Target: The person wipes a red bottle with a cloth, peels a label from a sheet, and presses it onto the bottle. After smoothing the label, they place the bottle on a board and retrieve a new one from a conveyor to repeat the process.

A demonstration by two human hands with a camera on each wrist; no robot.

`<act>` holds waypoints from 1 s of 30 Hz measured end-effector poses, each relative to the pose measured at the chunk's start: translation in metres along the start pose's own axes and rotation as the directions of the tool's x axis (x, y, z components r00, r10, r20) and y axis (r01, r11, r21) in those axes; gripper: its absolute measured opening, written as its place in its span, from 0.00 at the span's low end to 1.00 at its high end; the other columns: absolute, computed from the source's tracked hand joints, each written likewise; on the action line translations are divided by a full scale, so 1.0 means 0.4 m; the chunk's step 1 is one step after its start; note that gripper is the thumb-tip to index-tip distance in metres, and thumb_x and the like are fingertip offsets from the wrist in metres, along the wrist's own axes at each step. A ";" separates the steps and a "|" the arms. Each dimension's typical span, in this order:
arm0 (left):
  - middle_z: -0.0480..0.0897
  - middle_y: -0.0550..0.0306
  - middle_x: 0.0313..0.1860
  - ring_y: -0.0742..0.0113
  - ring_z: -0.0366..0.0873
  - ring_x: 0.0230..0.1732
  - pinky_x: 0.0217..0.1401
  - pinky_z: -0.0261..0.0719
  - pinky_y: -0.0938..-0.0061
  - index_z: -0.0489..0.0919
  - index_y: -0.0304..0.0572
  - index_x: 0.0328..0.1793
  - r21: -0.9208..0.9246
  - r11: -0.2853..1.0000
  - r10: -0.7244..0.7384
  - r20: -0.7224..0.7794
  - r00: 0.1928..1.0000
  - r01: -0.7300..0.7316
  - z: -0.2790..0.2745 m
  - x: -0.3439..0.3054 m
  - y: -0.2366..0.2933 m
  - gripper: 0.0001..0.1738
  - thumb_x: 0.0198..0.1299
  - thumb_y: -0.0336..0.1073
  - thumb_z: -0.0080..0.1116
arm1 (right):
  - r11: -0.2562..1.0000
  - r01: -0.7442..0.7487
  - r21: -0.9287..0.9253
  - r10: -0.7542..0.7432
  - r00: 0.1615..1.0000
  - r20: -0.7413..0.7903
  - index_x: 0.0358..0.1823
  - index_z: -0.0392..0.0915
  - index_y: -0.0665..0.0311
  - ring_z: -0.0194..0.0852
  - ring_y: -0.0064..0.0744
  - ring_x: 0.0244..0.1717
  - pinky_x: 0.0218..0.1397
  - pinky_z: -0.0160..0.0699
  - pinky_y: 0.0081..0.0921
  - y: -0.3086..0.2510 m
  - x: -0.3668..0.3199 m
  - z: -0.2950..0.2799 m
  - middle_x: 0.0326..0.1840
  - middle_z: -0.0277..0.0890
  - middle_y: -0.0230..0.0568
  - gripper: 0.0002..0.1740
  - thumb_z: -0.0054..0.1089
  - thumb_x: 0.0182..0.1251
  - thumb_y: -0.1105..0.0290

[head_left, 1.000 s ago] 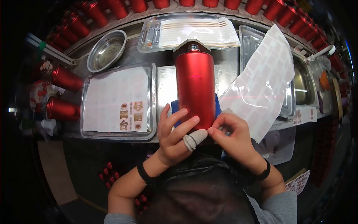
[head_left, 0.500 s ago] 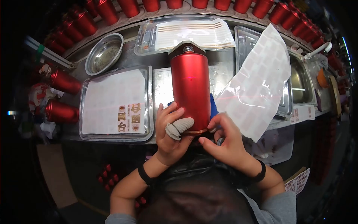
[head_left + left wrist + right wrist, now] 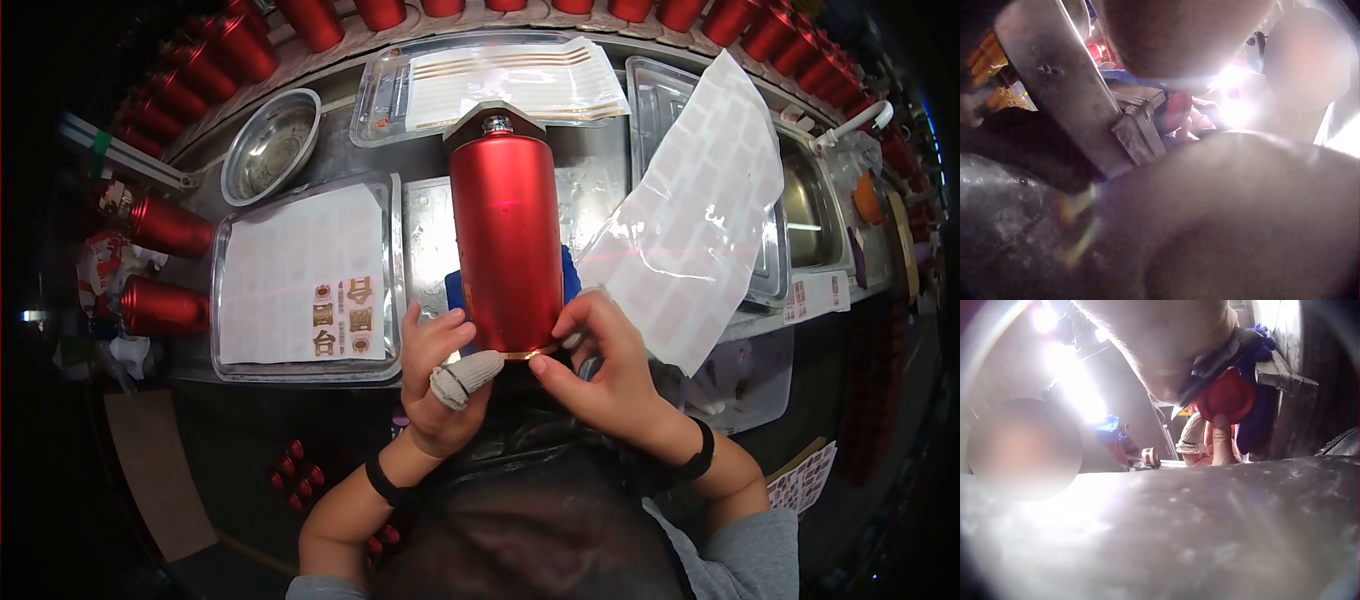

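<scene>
A red bottle lies with its metal neck away from the person, over a blue cloth. A thin gold strip runs along its near bottom edge. My left hand, with a knit finger cover on one finger, touches the bottle's left lower edge with fingers fairly straight. In the right wrist view, its thumb presses the red base. My right hand has thumb and forefinger bent at the right lower corner, pinching around the strip's end. A small dark grey object shows in its palm.
A left tray holds a sheet of gold labels. Sheets with gold stripes lie at the back. A translucent patterned film covers part of the right tray. A steel bowl, a sink and more red bottles surround this.
My left hand has moved left and lower along the bottle's near end. The right hand has spread its thumb and forefinger at the corner, and the gold strip has come into view.
</scene>
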State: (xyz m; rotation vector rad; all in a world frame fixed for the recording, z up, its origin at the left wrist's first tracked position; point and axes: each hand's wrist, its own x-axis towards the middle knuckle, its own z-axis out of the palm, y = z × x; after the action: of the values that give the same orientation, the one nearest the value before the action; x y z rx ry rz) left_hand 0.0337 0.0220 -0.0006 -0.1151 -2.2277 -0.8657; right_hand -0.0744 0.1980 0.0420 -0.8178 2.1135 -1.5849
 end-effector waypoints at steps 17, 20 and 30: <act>0.80 0.54 0.56 0.49 0.80 0.59 0.73 0.61 0.37 0.83 0.50 0.48 -0.031 0.997 -0.067 -0.059 0.996 0.065 0.014 0.003 0.012 0.18 0.49 0.26 0.71 | 0.997 -0.039 0.068 0.046 0.993 -0.111 0.26 0.79 0.62 0.67 0.21 0.24 0.27 0.66 0.20 -0.031 0.003 0.019 0.25 0.74 0.31 0.07 0.71 0.52 0.74; 0.80 0.55 0.56 0.49 0.79 0.59 0.73 0.62 0.37 0.83 0.50 0.47 -0.032 0.997 -0.072 -0.063 0.995 0.070 0.017 -0.001 0.011 0.18 0.49 0.26 0.71 | 0.998 -0.036 0.057 0.042 0.992 -0.115 0.26 0.79 0.62 0.68 0.22 0.24 0.27 0.66 0.20 -0.031 0.003 0.018 0.26 0.73 0.32 0.06 0.70 0.52 0.75; 0.80 0.58 0.57 0.52 0.79 0.59 0.73 0.61 0.37 0.83 0.55 0.47 0.099 0.995 0.032 -0.034 0.999 -0.028 0.017 0.006 0.017 0.15 0.52 0.30 0.69 | 1.000 0.004 -0.008 -0.004 0.994 -0.113 0.26 0.76 0.63 0.70 0.25 0.25 0.28 0.67 0.22 -0.034 0.007 0.015 0.26 0.72 0.34 0.07 0.68 0.52 0.76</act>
State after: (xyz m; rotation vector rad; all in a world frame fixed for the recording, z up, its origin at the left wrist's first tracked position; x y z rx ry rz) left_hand 0.0298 0.0309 0.0012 -0.0860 -2.2253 -0.7352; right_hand -0.0700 0.1891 0.0533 -0.7517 2.1987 -1.6620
